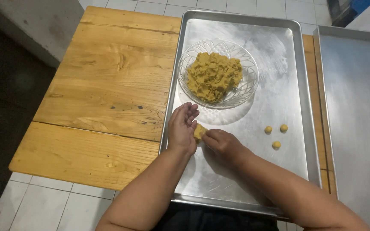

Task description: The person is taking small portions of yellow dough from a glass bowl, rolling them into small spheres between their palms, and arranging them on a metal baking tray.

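Both hands meet over the near part of the metal tray [287, 85]: the left hand [181, 130] cups a dough lump [199, 131], likely steadying it, while the right hand [222, 143] pinches it. At 12 o'clock sits the glass bowl [218, 73] of dough; at 3 o'clock three small balls [276, 145]. The wooden counter [108, 85] lies at 9 o'clock; nothing obstructs.
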